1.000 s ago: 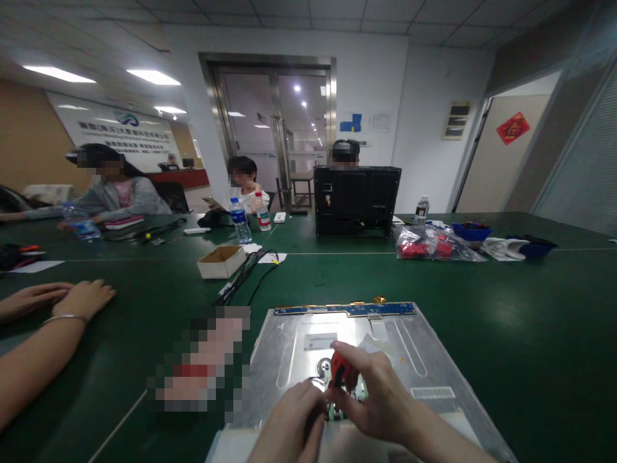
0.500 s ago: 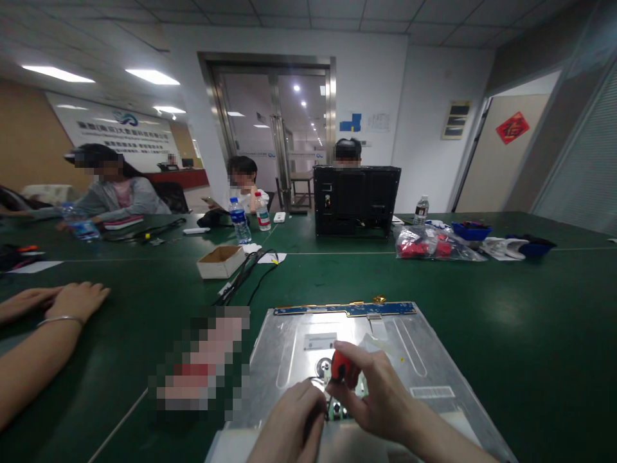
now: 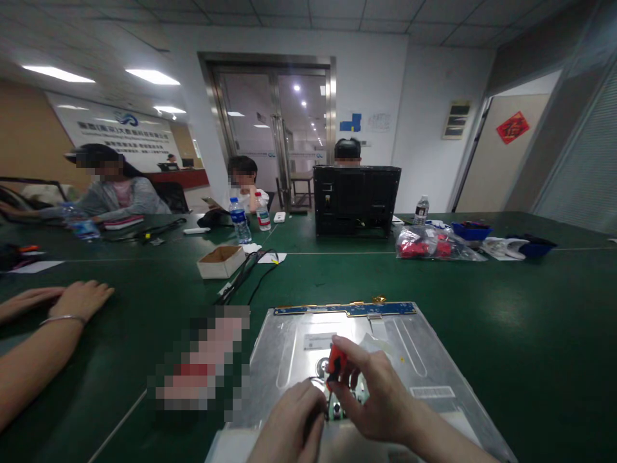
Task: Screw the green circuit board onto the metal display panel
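A flat silvery display panel [image 3: 289, 360] lies back side up in front of me, with a blue circuit strip [image 3: 380, 309] along its far edge. My right hand [image 3: 380, 392] pinches the red-and-black handle of a short screwdriver [image 3: 337, 361], which stands nearly upright over a small green circuit board [image 3: 337, 411] on the panel. Close beside the screwdriver's lower end, my left hand [image 3: 294, 415] has its fingers curled together above the board. Whatever sits between those fingertips is hidden. The screwdriver's tip cannot be made out.
A co-worker's hands [image 3: 81, 301] rest on the green table at left. Beyond the panel are an open small box [image 3: 220, 262], black cables [image 3: 245, 273], water bottles [image 3: 240, 220], a black monitor housing [image 3: 357, 200], a plastic bag with red items [image 3: 429, 244] and blue trays [image 3: 471, 230].
The screwdriver handle has shifted slightly left and up, and my right fingers have turned around it. My left hand stays put. The co-worker's hand at left moved slightly right.
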A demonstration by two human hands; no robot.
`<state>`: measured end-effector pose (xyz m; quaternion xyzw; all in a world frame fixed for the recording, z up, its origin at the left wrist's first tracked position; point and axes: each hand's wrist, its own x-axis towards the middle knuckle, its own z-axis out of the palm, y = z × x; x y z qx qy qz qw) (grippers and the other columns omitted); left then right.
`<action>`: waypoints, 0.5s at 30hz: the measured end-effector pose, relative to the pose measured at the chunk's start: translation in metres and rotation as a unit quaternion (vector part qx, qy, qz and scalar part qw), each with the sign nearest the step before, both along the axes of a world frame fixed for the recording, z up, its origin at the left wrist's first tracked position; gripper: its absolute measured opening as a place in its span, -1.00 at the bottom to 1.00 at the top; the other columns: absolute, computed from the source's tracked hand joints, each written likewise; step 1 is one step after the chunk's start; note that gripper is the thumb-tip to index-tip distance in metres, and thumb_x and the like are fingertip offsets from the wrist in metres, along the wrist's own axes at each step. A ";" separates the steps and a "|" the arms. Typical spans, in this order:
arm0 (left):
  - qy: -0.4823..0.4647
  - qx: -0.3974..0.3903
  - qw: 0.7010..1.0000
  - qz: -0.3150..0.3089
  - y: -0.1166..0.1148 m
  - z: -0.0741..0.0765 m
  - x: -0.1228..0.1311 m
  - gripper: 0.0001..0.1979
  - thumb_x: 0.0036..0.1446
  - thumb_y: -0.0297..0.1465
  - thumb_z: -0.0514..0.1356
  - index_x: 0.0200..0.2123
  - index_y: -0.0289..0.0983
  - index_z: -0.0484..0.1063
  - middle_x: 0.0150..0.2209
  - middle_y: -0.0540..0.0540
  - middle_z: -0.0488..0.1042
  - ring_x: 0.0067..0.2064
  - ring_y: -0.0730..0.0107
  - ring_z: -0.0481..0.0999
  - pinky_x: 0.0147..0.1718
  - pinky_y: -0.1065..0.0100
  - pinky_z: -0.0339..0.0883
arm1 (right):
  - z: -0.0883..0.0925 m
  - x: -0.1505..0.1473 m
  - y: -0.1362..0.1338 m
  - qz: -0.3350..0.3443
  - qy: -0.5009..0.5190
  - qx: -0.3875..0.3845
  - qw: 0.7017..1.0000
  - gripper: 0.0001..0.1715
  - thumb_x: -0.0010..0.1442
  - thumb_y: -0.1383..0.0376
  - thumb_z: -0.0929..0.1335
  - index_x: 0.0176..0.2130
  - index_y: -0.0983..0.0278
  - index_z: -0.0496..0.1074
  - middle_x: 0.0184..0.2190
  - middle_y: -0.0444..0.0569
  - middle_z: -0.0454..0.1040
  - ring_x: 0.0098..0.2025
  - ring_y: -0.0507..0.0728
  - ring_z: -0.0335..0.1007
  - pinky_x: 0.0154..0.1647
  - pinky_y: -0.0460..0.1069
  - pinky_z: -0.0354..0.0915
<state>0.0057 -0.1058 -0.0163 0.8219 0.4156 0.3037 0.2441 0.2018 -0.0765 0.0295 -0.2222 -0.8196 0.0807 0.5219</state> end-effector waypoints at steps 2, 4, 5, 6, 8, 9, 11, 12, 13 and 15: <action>-0.008 0.007 1.000 0.001 0.000 -0.002 0.000 -0.83 0.22 -0.55 0.06 -0.21 -0.20 0.38 -0.17 -0.14 0.54 -0.14 0.17 0.53 -0.14 0.30 0.37 | -0.001 0.000 0.000 -0.011 -0.001 0.010 1.000 -0.41 0.39 0.36 0.26 0.34 0.18 0.08 -0.32 -0.11 0.61 -0.55 0.02 0.48 -0.50 -0.10 0.40; -0.018 0.018 1.000 0.000 0.000 -0.003 0.000 -0.79 0.23 -0.55 0.05 -0.15 -0.20 0.39 -0.14 -0.15 0.54 -0.12 0.16 0.53 -0.11 0.30 0.38 | -0.002 0.000 0.001 -0.014 -0.002 0.025 1.000 -0.48 0.44 0.30 0.25 0.32 0.16 0.08 -0.32 -0.12 0.60 -0.56 0.01 0.46 -0.52 -0.11 0.37; -0.021 0.022 1.000 -0.003 0.000 -0.004 0.000 -0.77 0.24 -0.55 0.05 -0.13 -0.19 0.40 -0.12 -0.15 0.54 -0.11 0.16 0.53 -0.10 0.30 0.38 | -0.002 0.000 0.001 -0.015 -0.003 0.030 0.999 -0.50 0.46 0.27 0.24 0.32 0.16 0.08 -0.32 -0.12 0.60 -0.56 0.01 0.45 -0.53 -0.11 0.36; -0.023 0.023 0.999 -0.005 0.000 -0.004 0.000 -0.76 0.24 -0.55 0.05 -0.11 -0.19 0.40 -0.11 -0.15 0.54 -0.10 0.17 0.54 -0.09 0.30 0.39 | -0.002 0.000 0.002 -0.015 -0.003 0.034 0.999 -0.52 0.48 0.25 0.24 0.31 0.16 0.08 -0.32 -0.12 0.60 -0.56 0.01 0.45 -0.53 -0.11 0.36; -0.024 0.021 0.999 -0.005 0.000 -0.003 0.000 -0.77 0.24 -0.56 0.05 -0.12 -0.19 0.40 -0.11 -0.14 0.54 -0.11 0.18 0.54 -0.10 0.30 0.38 | -0.002 0.001 0.002 -0.010 -0.004 0.032 0.999 -0.52 0.48 0.22 0.24 0.31 0.15 0.09 -0.32 -0.11 0.60 -0.55 0.02 0.45 -0.52 -0.10 0.36; -0.022 0.017 1.000 -0.003 -0.001 -0.002 0.001 -0.78 0.24 -0.56 0.05 -0.14 -0.20 0.40 -0.13 -0.14 0.54 -0.12 0.18 0.54 -0.11 0.31 0.38 | -0.001 0.001 0.002 -0.004 -0.004 0.030 1.000 -0.50 0.48 0.22 0.24 0.32 0.16 0.08 -0.32 -0.11 0.60 -0.54 0.03 0.46 -0.51 -0.09 0.37; -0.017 0.007 1.000 0.002 -0.001 0.001 0.001 -0.82 0.25 -0.56 0.05 -0.19 -0.21 0.38 -0.16 -0.14 0.53 -0.14 0.19 0.53 -0.15 0.31 0.36 | -0.001 0.002 0.001 0.014 -0.006 0.022 1.000 -0.44 0.45 0.25 0.25 0.35 0.19 0.06 -0.29 -0.07 0.61 -0.50 0.05 0.49 -0.49 -0.08 0.39; -0.014 0.005 1.000 0.000 -0.001 0.002 0.001 -0.83 0.26 -0.55 0.04 -0.21 -0.21 0.38 -0.17 -0.13 0.53 -0.16 0.19 0.52 -0.16 0.31 0.36 | -0.001 0.002 0.001 0.026 -0.009 0.017 0.999 -0.41 0.43 0.28 0.25 0.36 0.22 0.05 -0.28 -0.05 0.61 -0.48 0.07 0.51 -0.47 -0.07 0.41; -0.011 0.003 1.000 -0.001 -0.001 0.002 0.001 -0.84 0.26 -0.55 0.04 -0.22 -0.21 0.37 -0.18 -0.13 0.53 -0.17 0.19 0.52 -0.17 0.30 0.35 | -0.001 0.003 0.000 0.033 -0.011 0.013 0.999 -0.39 0.41 0.32 0.24 0.37 0.24 0.04 -0.26 -0.02 0.62 -0.46 0.08 0.53 -0.45 -0.06 0.42; -0.004 0.002 1.000 -0.002 0.000 0.002 0.000 -0.83 0.27 -0.55 0.04 -0.22 -0.21 0.38 -0.19 -0.13 0.53 -0.18 0.19 0.52 -0.17 0.30 0.35 | -0.001 0.003 0.000 0.035 -0.014 0.007 0.999 -0.35 0.37 0.38 0.22 0.38 0.26 0.04 -0.25 0.01 0.62 -0.43 0.09 0.54 -0.43 -0.05 0.43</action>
